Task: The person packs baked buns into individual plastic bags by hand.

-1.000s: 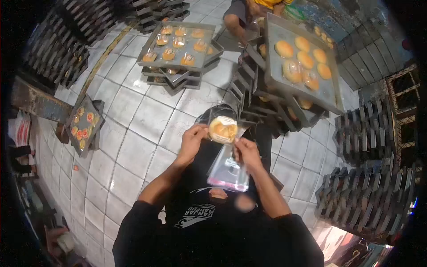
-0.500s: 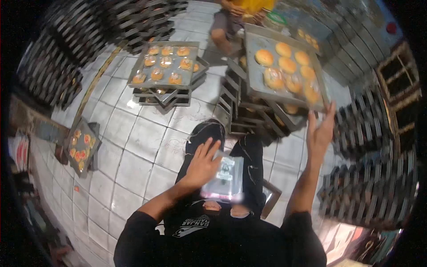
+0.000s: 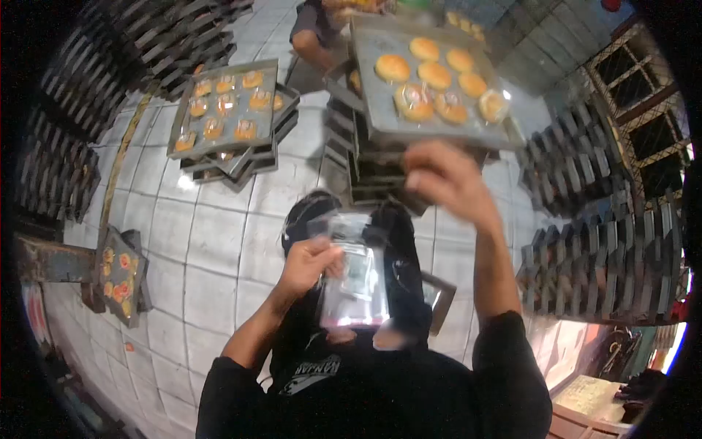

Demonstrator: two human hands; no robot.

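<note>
On my lap lies a stack of clear printed plastic bags (image 3: 355,282). My left hand (image 3: 311,265) is closed at its left edge, thumb and fingers pinched on a bag whose upper film looks raised. My right hand (image 3: 450,179) is in the air just in front of the tray of buns, smeared by motion, its fingers bent; whether it holds anything does not show. The metal tray (image 3: 373,132) tops a stack and carries round golden buns (image 3: 434,75). Its nearest buns, such as the front right one (image 3: 493,107), sit in clear plastic.
To the left, another tray stack (image 3: 256,139) carries wrapped buns. A smaller tray (image 3: 121,282) of topped breads is farther left on the tiled floor (image 3: 219,234). Tall stacks of trays (image 3: 599,267) line both sides. Another person's leg (image 3: 311,47) shows beyond the bun tray.
My right hand has left the tray's front right corner and moved inward, toward my lap. My left hand has gone from spread fingers over the bags to a pinch. The view has shifted right.
</note>
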